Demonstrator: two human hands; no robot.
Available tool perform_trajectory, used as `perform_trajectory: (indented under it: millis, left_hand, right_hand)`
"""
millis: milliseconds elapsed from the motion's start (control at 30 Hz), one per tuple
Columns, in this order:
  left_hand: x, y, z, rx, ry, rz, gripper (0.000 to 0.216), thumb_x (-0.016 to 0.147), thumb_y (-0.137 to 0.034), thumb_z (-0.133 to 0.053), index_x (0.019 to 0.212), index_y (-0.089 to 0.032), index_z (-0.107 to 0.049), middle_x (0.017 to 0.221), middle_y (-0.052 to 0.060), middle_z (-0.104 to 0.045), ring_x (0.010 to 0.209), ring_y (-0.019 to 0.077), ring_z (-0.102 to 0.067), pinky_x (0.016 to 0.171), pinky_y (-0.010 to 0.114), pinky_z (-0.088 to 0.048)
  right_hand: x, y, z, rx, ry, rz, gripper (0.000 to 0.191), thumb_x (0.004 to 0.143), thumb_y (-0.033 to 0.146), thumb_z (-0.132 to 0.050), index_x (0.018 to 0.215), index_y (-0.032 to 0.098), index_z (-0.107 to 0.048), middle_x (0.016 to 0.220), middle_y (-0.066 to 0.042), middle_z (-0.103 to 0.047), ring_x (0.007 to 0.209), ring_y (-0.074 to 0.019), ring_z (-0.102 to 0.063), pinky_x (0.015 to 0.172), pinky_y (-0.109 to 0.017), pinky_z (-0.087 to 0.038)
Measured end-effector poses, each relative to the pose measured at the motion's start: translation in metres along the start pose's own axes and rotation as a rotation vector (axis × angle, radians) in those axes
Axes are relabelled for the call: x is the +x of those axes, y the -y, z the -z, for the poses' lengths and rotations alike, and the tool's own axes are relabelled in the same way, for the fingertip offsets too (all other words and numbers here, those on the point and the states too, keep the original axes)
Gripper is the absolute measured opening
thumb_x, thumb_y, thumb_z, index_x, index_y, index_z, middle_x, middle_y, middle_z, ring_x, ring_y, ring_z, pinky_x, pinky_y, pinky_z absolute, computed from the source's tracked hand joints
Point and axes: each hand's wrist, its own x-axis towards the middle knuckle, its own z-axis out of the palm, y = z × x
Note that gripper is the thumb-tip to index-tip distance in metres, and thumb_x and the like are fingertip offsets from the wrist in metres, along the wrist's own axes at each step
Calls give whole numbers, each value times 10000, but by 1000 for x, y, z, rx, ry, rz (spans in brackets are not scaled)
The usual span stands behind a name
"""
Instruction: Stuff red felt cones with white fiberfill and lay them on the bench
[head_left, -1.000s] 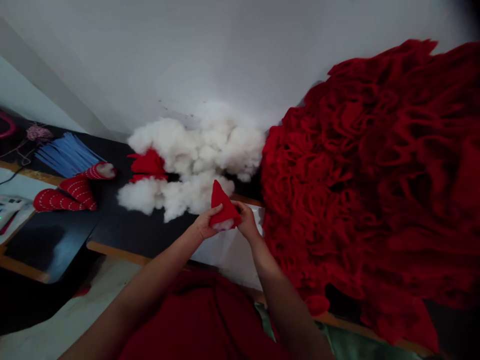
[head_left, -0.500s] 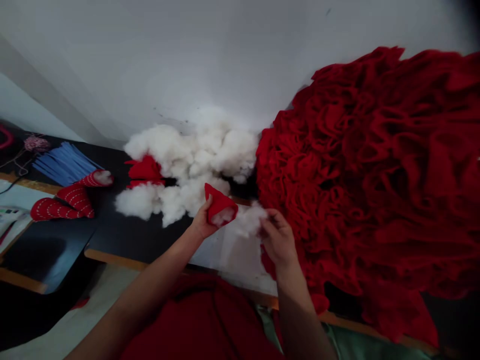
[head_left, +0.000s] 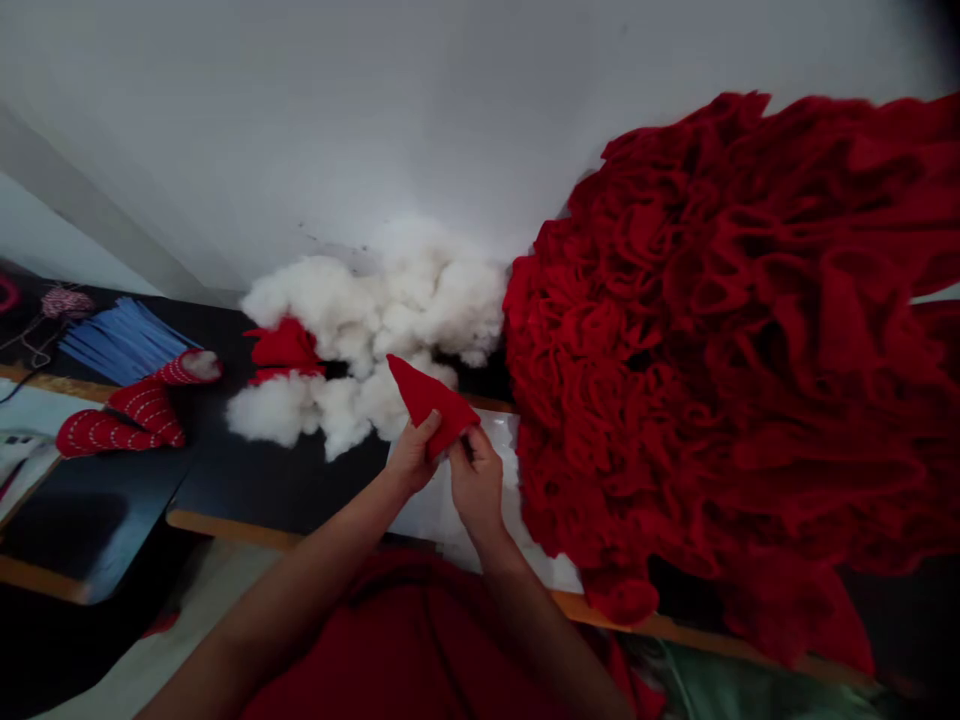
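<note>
1. Cone (head_left: 429, 400) of red felt is held just above the near edge of the worktop (head_left: 285, 480), point up and tilted left, in front of the white stuffing pile (head_left: 375, 330).
2. Left hand (head_left: 411, 455) has its grip clamped on the cone's lower left side, thumb over the felt.
3. Right hand (head_left: 474, 480) has its fingertips closed at the cone's open lower end; whether any stuffing is pinched there cannot be told.
4. Advice: keep the left grip low on the cone so the mouth stays open, and press filling toward the tip in small amounts to avoid lumps.
5. Surface is dark with a wood edge; a white sheet (head_left: 450, 510) lies under the hands.
6. Surroundings: heap of red felt pieces (head_left: 720, 340) at right, patterned red cones (head_left: 135, 405) and blue strips (head_left: 120, 335) at left, plain white wall (head_left: 375, 120) behind.
</note>
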Motion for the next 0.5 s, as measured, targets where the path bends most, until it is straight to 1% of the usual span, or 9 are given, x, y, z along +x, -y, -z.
perform_trajectory:
  millis: [67, 100, 167, 233, 300, 367, 400, 433, 500]
  left_hand:
    - [-4, 2, 0, 5, 35, -35, 433, 510, -308, -779, 867, -149, -594, 765, 16, -664, 651, 123, -604, 642, 228, -466]
    - [-5, 4, -1, 16, 49, -47, 442, 493, -293, -788, 868, -149, -603, 789, 22, -668, 691, 131, -608, 694, 240, -464]
    - [-7, 9, -1, 41, 63, -57, 443, 489, -274, -790, 875, -139, -619, 839, 42, -673, 762, 149, -610, 763, 257, -449]
    - [-5, 11, -1, 51, 59, -64, 424, 508, -271, -781, 875, -130, -623, 860, 52, -674, 782, 152, -609, 778, 259, -443]
    - [-2, 11, 0, 40, 46, -69, 394, 534, -287, -769, 864, -133, -618, 839, 42, -674, 754, 142, -610, 765, 255, -446]
    - [2, 7, 2, 14, 27, -58, 367, 563, -329, -750, 844, -139, -610, 795, 27, -670, 703, 128, -608, 733, 245, -454]
    - [3, 4, 3, -2, 17, -47, 364, 579, -355, -737, 845, -142, -606, 780, 24, -667, 689, 125, -607, 720, 241, -457]
    - [3, 2, 3, -17, 9, -33, 370, 593, -379, -723, 852, -144, -603, 774, 24, -666, 692, 127, -609, 717, 240, -459]
    - [2, -2, 4, -38, -9, -7, 393, 609, -418, -703, 870, -144, -599, 772, 32, -666, 739, 147, -619, 738, 249, -463]
  right_hand:
    - [5, 2, 3, -124, -12, 49, 166, 681, 200, -476, 757, 150, -615, 747, -31, -615, 708, -155, -532, 691, -285, -431]
    - [9, 1, 4, -152, -37, 35, 154, 648, 177, -476, 719, 149, -610, 697, -25, -608, 665, -154, -524, 652, -281, -430]
    - [17, -1, 3, -131, -91, -30, 160, 598, 143, -467, 690, 150, -598, 639, -16, -602, 601, -146, -511, 590, -268, -427]
    - [21, -5, 0, -52, -135, -73, 177, 600, 140, -463, 722, 151, -591, 666, -22, -618, 607, -145, -527, 586, -264, -441]
    - [19, -9, -4, 0, -173, -55, 196, 654, 168, -476, 819, 150, -580, 759, -39, -634, 667, -151, -558, 633, -278, -466]
    - [12, -14, -5, -40, -186, 48, 253, 726, 198, -471, 960, 144, -553, 915, -78, -621, 797, -168, -576, 720, -314, -477]
    - [7, -16, -5, -107, -166, 140, 274, 760, 205, -458, 1013, 141, -539, 987, -99, -599, 876, -181, -564, 773, -339, -469]
    - [3, -18, -5, -199, -130, 255, 278, 787, 200, -438, 1040, 140, -536, 1033, -112, -577, 943, -193, -541, 821, -365, -454]
    - [-3, -24, -3, -410, -31, 520, 271, 818, 157, -388, 1024, 147, -563, 1046, -115, -564, 1015, -210, -493, 883, -409, -416]
